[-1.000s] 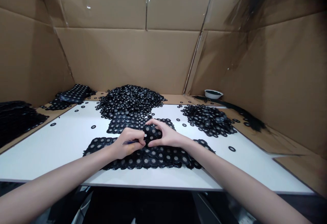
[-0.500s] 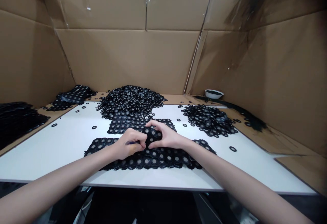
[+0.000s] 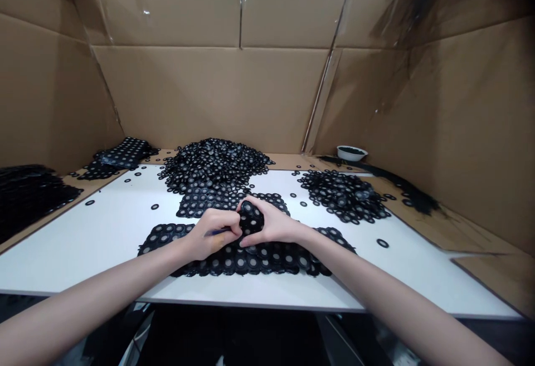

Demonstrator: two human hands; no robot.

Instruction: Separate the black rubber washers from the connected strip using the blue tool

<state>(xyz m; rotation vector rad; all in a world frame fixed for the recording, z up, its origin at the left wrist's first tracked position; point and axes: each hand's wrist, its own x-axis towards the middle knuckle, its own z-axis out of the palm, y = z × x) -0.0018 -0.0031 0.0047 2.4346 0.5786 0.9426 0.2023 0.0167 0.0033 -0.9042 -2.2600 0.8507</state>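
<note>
A black rubber sheet of joined round gaskets with grey centres [image 3: 267, 257] lies near the front of the white table [image 3: 104, 232]. Its upper edge is folded up into a hump between my hands. My right hand [image 3: 267, 224] pinches this raised part [image 3: 251, 216] with thumb and fingers. My left hand [image 3: 211, 235] is closed around a thin blue tool [image 3: 215, 232] whose tip meets the same raised part. Another gasket sheet [image 3: 200, 204] lies flat just behind my hands.
A large heap of loose gaskets [image 3: 213, 162] sits at the table's back, a smaller heap [image 3: 345, 193] to the right. Single rings [image 3: 381, 243] are scattered about. A white bowl [image 3: 351, 153] stands far right. Black sheet stacks [image 3: 29, 193] lie left. Cardboard walls [image 3: 209, 93] surround everything.
My right hand has curled the sheet's upper edge tighter and slightly higher. My left hand stays pressed against it with the tool. The view has barely shifted.
</note>
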